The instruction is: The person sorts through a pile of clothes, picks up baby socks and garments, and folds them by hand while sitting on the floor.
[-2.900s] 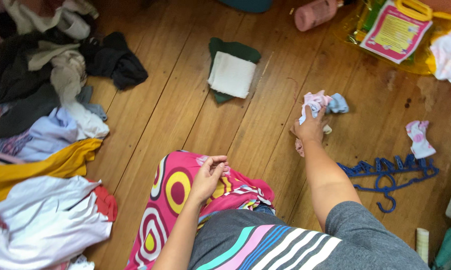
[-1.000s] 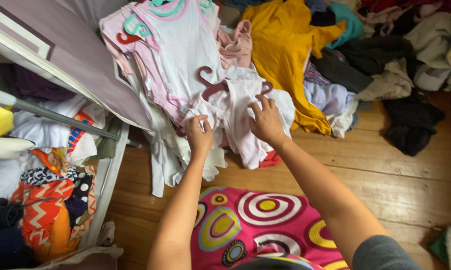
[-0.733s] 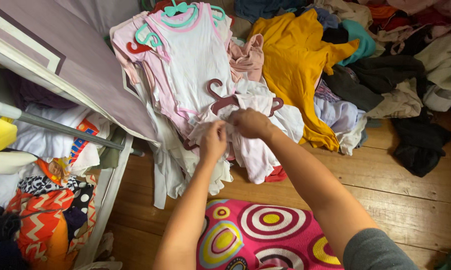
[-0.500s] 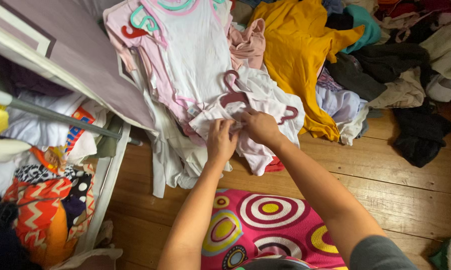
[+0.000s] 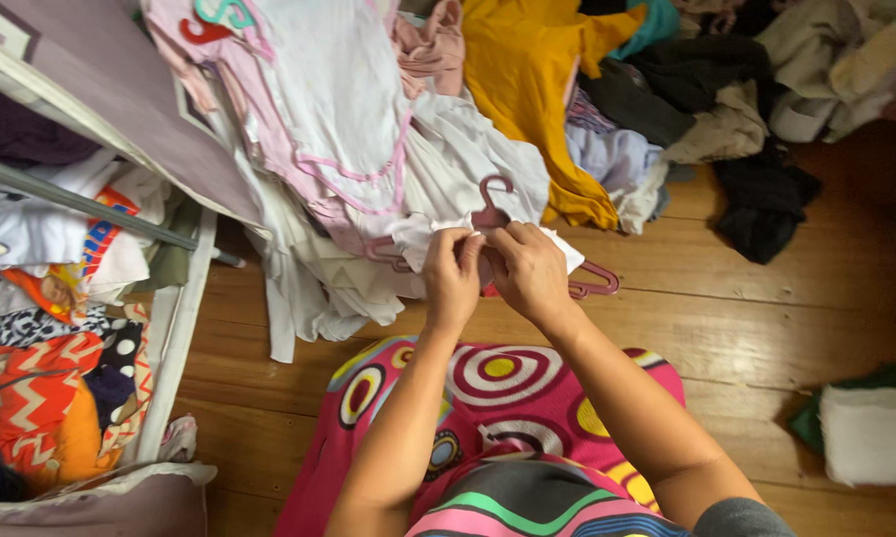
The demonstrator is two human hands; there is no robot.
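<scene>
A small white garment (image 5: 448, 234) on a dark pink hanger (image 5: 494, 207) is held at the near edge of a clothes pile (image 5: 368, 129), just above the wooden floor (image 5: 746, 308). Its cloth is pinched by the left hand (image 5: 453, 273) and the right hand (image 5: 529, 268), both closed on it and touching each other. A yellow shirt (image 5: 527, 89) lies behind it. A pink patterned cloth (image 5: 497, 388) is spread under the forearms. Folded white and green cloths (image 5: 865, 433) lie well apart, at the right.
</scene>
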